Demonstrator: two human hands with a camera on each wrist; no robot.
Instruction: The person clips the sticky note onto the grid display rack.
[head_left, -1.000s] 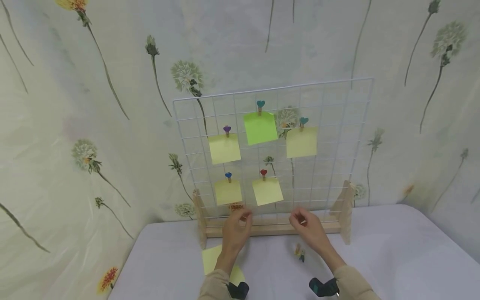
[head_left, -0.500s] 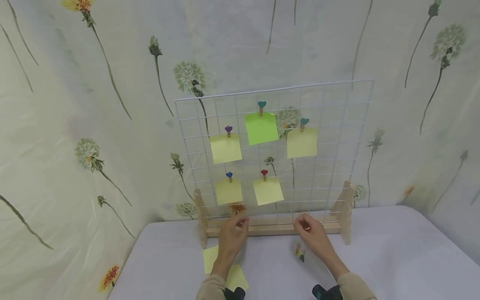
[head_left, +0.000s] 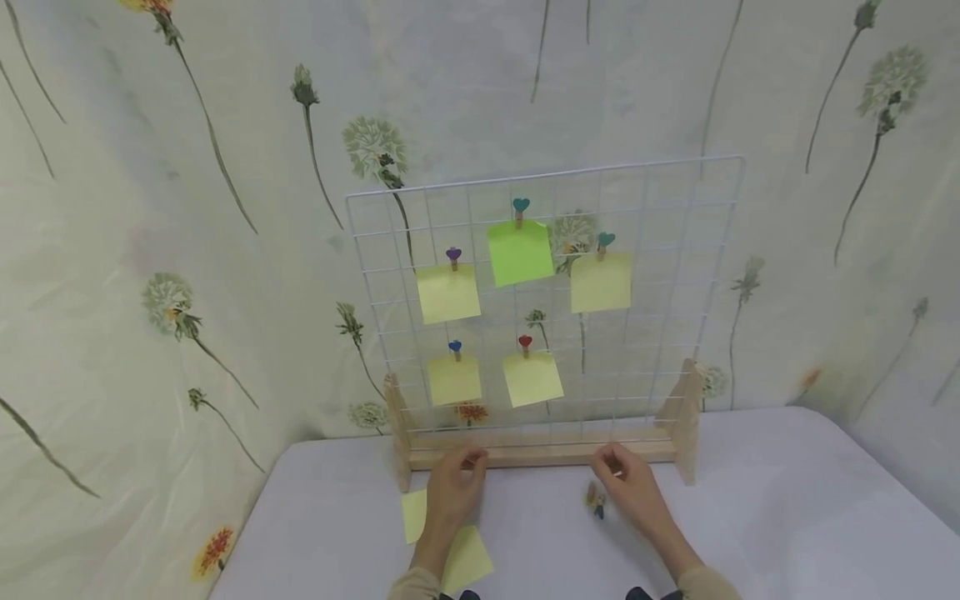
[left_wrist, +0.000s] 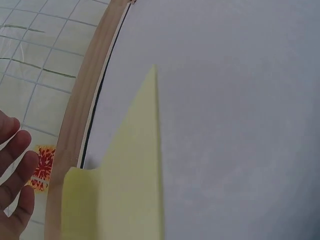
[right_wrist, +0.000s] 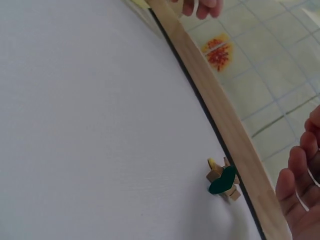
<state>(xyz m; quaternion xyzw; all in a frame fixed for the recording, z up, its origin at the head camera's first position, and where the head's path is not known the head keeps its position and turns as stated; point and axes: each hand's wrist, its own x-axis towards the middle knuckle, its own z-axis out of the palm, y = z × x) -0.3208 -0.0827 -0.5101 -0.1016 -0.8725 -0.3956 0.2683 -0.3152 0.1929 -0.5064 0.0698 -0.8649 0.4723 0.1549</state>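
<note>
Loosely curled and holding nothing, my left hand point(head_left: 452, 492) hovers in front of the wooden base beam point(head_left: 540, 456) in the head view. Beneath its forearm lie loose yellow sticky notes point(head_left: 467, 562) on the table; one note stands up large in the left wrist view point(left_wrist: 132, 175). My right hand point(head_left: 637, 492) is also loosely curled, with nothing between its fingers point(right_wrist: 286, 184). Just left of it sits a small cluster of wooden mini clothespins point(head_left: 595, 502), one with a green heart point(right_wrist: 223, 181). Both hands are near the foot of the white wire grid point(head_left: 647, 166).
On the grid hang a bright green note point(head_left: 520, 258) and several yellow notes point(head_left: 448, 296), each under a heart-topped clothespin. Wooden side feet point(head_left: 684, 425) hold the grid upright on the white-covered table point(head_left: 780, 508). Behind it is a flower-printed curtain point(head_left: 247, 350).
Both hands have drawn down and back toward me from the grid, and moved slightly further apart. The clipped notes and the clothespins on the table stay put.
</note>
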